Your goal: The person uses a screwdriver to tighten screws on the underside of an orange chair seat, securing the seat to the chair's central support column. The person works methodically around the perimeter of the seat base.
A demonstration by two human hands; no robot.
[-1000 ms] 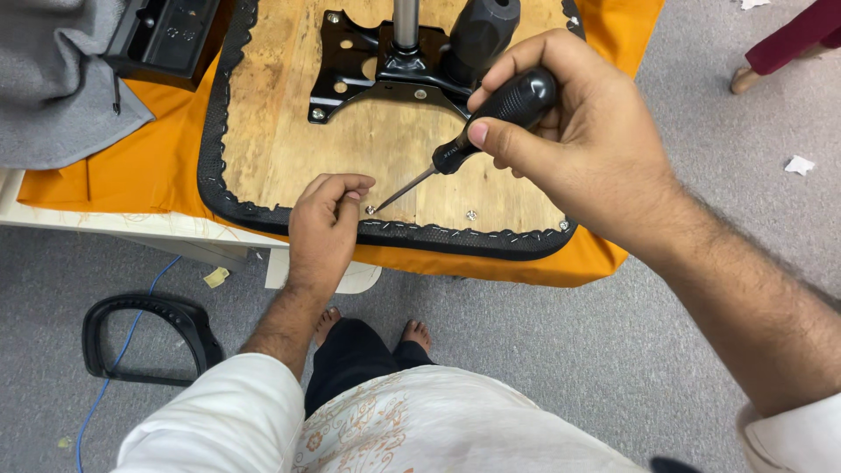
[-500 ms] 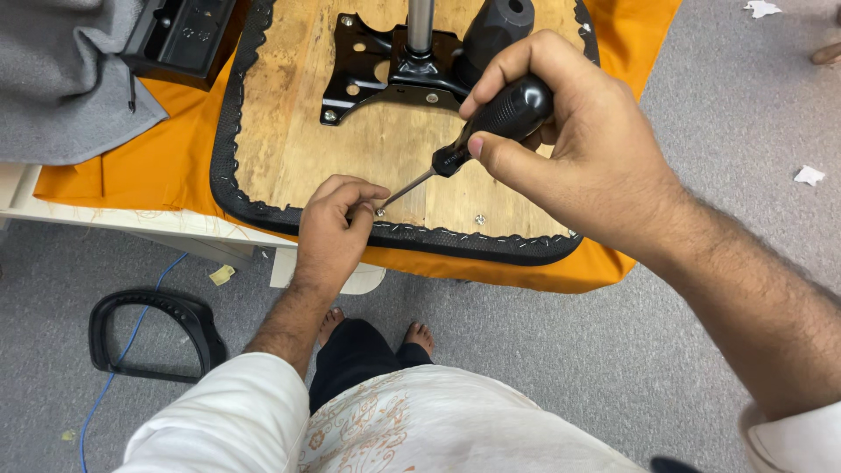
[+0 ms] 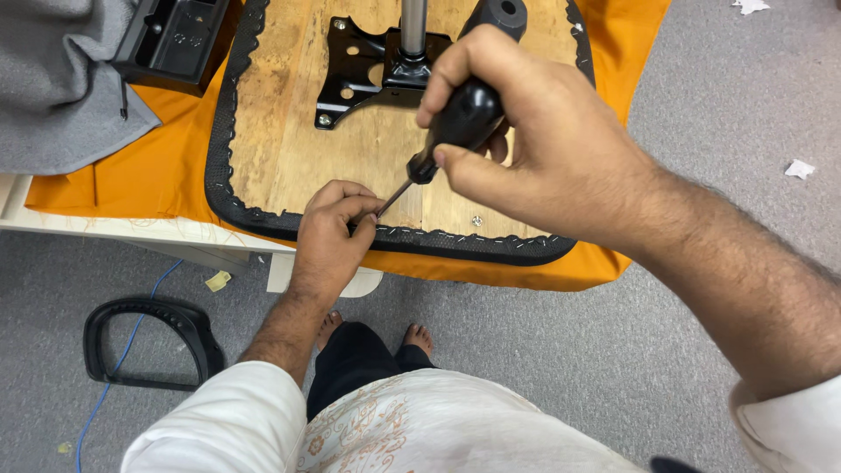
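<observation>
So the right hand has its grip wrapped tight around the fat black handle of a screwdriver, thumb pressed along the lower end of the handle. The thin metal shaft angles down and to the left, and its tip lands right at the fingertips of the left hand.

The left hand is curled up with its fingers pinched together around the tip of the shaft, down near the front edge of the upturned chair seat. I can't tell if there's a screw pinched in there, it's too small and the fingers cover it. The hand rests on the black stapled fabric rim that runs around the bare wooden underside.

The seat itself lies face down on an orange cloth spread over a white worktop. Further up the wood there's a black metal mounting plate with a silver post sticking up out of it. One small screw sits in the wood just right of the shaft tip.

Top left there's a black plastic part and some grey fabric. Down on the grey carpet, a black armrest loop lies next to a blue cable, and bare feet peek out under the worktop edge.
</observation>
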